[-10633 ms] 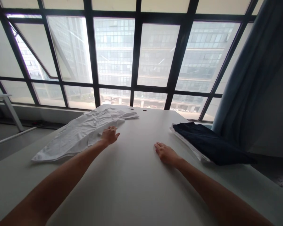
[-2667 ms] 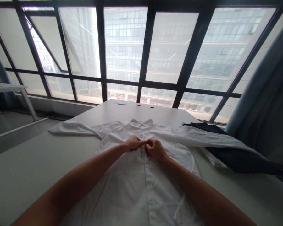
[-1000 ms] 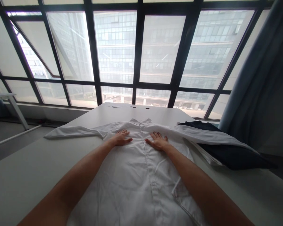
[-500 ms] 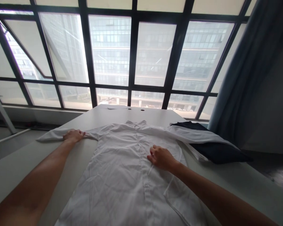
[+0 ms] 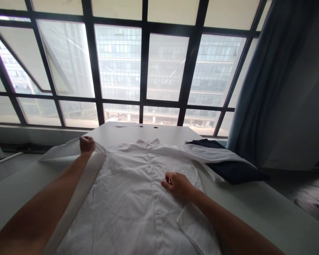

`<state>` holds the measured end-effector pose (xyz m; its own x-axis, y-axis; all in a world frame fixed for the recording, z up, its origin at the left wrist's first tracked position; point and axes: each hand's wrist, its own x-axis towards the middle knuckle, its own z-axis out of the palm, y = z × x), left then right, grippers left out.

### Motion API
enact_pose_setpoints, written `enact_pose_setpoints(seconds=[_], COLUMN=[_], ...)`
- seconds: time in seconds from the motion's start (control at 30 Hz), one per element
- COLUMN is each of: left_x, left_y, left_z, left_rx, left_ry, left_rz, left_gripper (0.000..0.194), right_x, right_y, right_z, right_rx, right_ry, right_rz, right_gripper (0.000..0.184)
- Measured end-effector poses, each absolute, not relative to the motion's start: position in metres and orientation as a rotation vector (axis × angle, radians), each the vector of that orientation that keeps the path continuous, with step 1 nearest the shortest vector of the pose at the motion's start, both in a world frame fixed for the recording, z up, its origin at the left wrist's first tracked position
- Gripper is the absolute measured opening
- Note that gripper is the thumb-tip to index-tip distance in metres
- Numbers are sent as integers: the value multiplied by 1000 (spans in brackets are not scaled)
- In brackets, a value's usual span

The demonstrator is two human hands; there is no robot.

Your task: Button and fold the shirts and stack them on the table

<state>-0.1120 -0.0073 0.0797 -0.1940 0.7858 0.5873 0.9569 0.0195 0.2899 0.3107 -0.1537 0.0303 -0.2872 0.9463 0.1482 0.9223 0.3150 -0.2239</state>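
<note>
A white button-up shirt (image 5: 133, 191) lies front up along the white table (image 5: 268, 209), collar toward the window. My left hand (image 5: 87, 144) is closed on the shirt's left sleeve near the shoulder and holds it lifted off the table. My right hand (image 5: 175, 184) rests palm down on the shirt's front beside the button placket, fingers loosely curled against the cloth. The shirt's right sleeve (image 5: 215, 156) stretches out over a dark folded garment.
A dark navy folded garment (image 5: 236, 171) lies on a white one at the table's right side. Large dark-framed windows (image 5: 143, 71) stand behind the table. A blue-grey curtain (image 5: 257, 88) hangs at the right. Two small holes (image 5: 148, 126) mark the table's far edge.
My left hand has closed on the left sleeve and raised it toward the shirt's body. My right hand has stayed pressed on the shirt's front. The camera has turned slightly left.
</note>
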Motion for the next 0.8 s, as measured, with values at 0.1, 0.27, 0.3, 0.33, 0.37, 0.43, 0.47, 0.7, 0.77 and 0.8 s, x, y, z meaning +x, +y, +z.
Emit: enact_pose_setpoints(seconds=[0.1,0.27,0.3,0.33,0.37,0.43,0.47,0.7,0.77,0.8], left_x=[-82,-63,-64,-66,-68,-71,-72,-74,-76,-76], left_y=[-25,-57,-59,-59,-58,-56,-54,-51,-49,-47], left_z=[72,38,33,29,26,22,21,23,24,24], left_rx=[-2015,-2672,-2659,-2634,-2608,-2595,-2590,-2558,-2584,-2590], left_ry=[-1769,-900,-902,-948,-1011,-1128,-1188,-1429,-1413,-1417], left_rz=[-858,-252,-234,-242,-263,-282,-282,-186,-180,-177], left_gripper=[28,32,35,36,36,33,32,33,29,30], right_x=[312,323,327,330,333,337,338,389,416,427], right_y=[-150,-151,-153,-156,-159,-169,-174,-226,-236,-239], right_z=[28,35,39,43,48,59,64,80,78,76], right_rx=[-1667,-1623,-1615,-1593,-1557,-1471,-1436,-1940,-2166,-2190], right_ry=[-2315,-2336,-2359,-2394,-2442,-2564,-2626,-2700,-2602,-2554], right_rz=[156,258,300,357,435,650,762,1056,1292,1283], right_gripper=[23,20,20,20,21,24,23,15,13,17])
